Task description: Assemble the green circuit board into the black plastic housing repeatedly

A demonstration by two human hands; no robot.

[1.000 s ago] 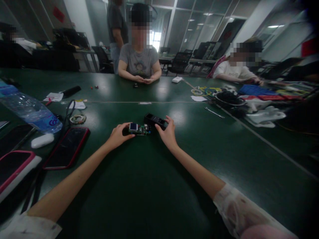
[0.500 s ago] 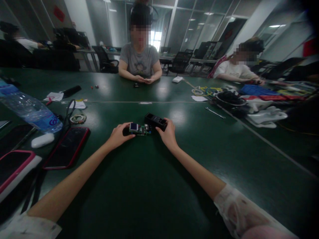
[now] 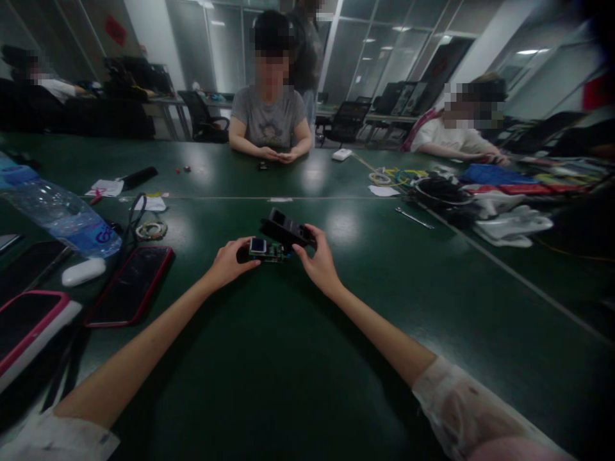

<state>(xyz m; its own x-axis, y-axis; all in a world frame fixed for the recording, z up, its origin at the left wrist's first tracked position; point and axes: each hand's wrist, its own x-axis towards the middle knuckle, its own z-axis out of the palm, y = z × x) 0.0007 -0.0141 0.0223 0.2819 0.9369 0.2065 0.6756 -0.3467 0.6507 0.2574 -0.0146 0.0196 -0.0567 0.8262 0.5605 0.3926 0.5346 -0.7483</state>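
Observation:
A small green circuit board [image 3: 273, 251] with a little square screen is gripped at its left end by my left hand [image 3: 229, 264], thumb at the near side and fingers at the far side. My right hand [image 3: 321, 261] pinches the right end of a black rectangular case [image 3: 287, 227] with openings in its face. The case is tilted, its left end raised, just behind and partly above the board. Whether case and board touch I cannot tell.
On the green table [image 3: 230, 384], a bottle [image 3: 62, 211], a red-edged phone [image 3: 132, 287] and a white case [image 3: 83, 272] lie left. A wrench [image 3: 414, 218], cables and gloves [image 3: 512, 227] lie right. A person in grey [image 3: 270, 118] sits opposite; another sits at far right.
My right hand has moved slightly left with the black case, whose left end has risen and shifted over towards the board. My left hand and the board have stayed put.

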